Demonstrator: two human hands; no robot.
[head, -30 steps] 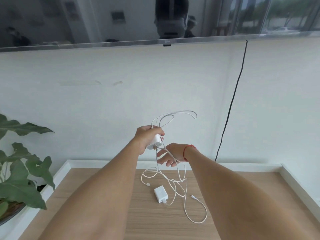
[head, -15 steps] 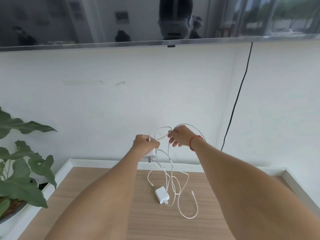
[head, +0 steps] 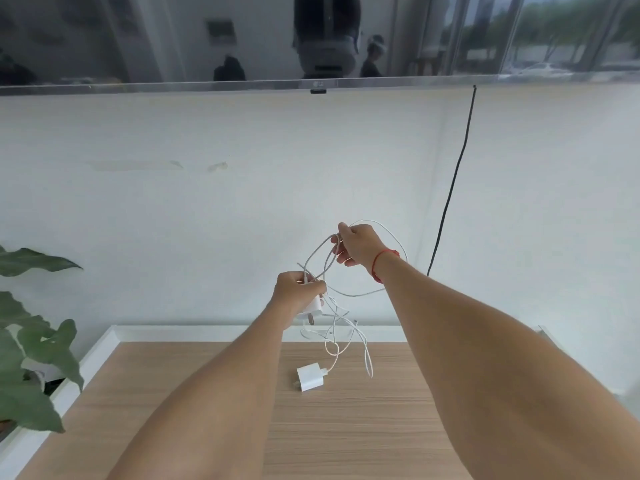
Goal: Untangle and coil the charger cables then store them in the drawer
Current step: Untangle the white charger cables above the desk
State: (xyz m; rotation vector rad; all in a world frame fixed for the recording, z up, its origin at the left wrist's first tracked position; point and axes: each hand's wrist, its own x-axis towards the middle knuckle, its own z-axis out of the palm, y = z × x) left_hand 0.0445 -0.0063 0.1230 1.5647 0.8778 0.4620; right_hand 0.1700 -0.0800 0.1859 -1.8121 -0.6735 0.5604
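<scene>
I read the bench as the drop zone: the cables hang just above it. The left hand grips one adapter plus strands, anchoring the bundle. The right hand pinches one loop raised higher, I judge to draw it out of the knot. The second adapter lies on the bench, its lead running up into the cables. No drawer in view.

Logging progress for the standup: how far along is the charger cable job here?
Done: nothing finished; no coiled cable shows. In hand: left hand grips one adapter, right hand holds a cable loop raised above it. Left: tangled strands hang below, the second adapter lies on the tabletop, and no drawer is in view.
</scene>
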